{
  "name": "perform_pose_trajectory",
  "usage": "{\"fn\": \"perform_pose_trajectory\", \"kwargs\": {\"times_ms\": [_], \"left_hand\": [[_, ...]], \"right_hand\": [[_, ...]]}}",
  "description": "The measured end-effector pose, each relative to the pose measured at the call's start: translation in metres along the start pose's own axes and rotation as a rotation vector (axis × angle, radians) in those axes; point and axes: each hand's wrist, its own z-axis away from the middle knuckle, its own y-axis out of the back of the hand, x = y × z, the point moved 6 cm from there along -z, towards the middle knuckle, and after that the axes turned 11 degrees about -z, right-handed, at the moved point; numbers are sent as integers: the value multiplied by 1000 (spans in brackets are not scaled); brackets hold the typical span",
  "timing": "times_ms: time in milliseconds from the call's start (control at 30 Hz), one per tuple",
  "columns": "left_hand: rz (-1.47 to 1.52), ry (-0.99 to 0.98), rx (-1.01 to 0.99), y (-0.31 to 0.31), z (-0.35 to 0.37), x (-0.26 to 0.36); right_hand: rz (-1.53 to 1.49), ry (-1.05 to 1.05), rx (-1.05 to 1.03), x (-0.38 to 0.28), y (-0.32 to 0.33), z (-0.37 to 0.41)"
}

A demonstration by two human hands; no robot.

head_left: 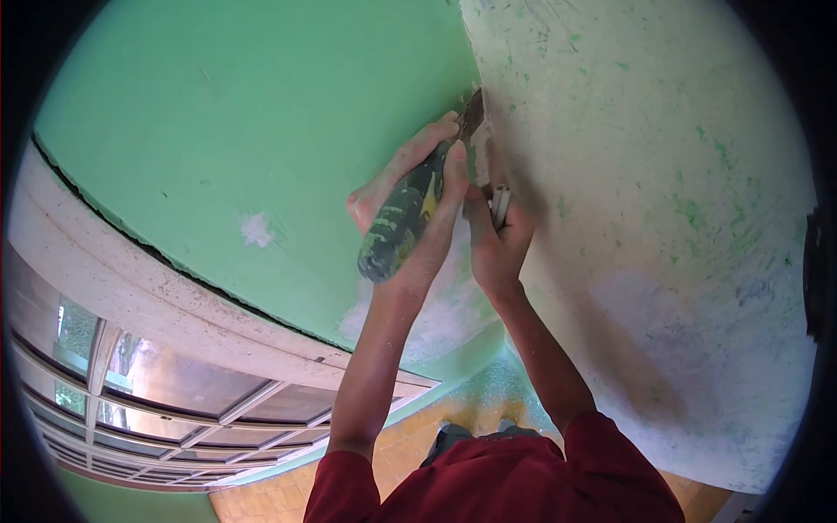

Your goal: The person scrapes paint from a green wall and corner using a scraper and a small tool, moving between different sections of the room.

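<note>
My left hand [442,213] is wrapped around the thick, dark, paint-stained handle of a scraper [397,222]. Its stained blade [472,113] reaches the inside corner where the green wall [288,105] meets the whitish wall [663,174]. Just right of and below the blade, my right hand [499,248] is closed on a small, pale, ridged piece [500,206], whose kind I cannot tell. The right fingertips are close to the corner, partly hidden behind that piece and the hand. Bare pale patches show in the green paint below my hands.
A window with a pale frame [235,410] runs along the lower left, under a whitish ledge [174,279] with a dark gap above it. Green flecks mark the whitish wall. Pale dust lies on the orange tiled floor [384,440] at my feet. A dark object [816,275] stands out at the right edge.
</note>
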Motion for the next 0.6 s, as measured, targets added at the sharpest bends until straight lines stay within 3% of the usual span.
{"fn": "perform_pose_trajectory", "kwargs": {"times_ms": [33,100,200,300,400,467,500,600], "left_hand": [[-36,78,-67,3,-2,1],[-79,150,-127,8,-1,0],[-84,13,-134,15,1,12],[1,-23,-143,49,2,30],[-270,77,-272,62,-1,44],[-747,-42,-540,46,-4,36],[-836,26,-637,41,-5,29],[-959,25,-688,40,-17,32]], "right_hand": [[-3,-3,1,-11,-8,-5],[153,434,-61,-50,-30,-14],[197,513,-86,-38,-34,-24],[242,382,-103,-32,-37,-26],[289,438,-110,-35,-42,-26],[303,457,-128,-32,-42,-27],[318,491,-138,-33,-44,-27],[251,434,-134,-36,-43,-28]]}}
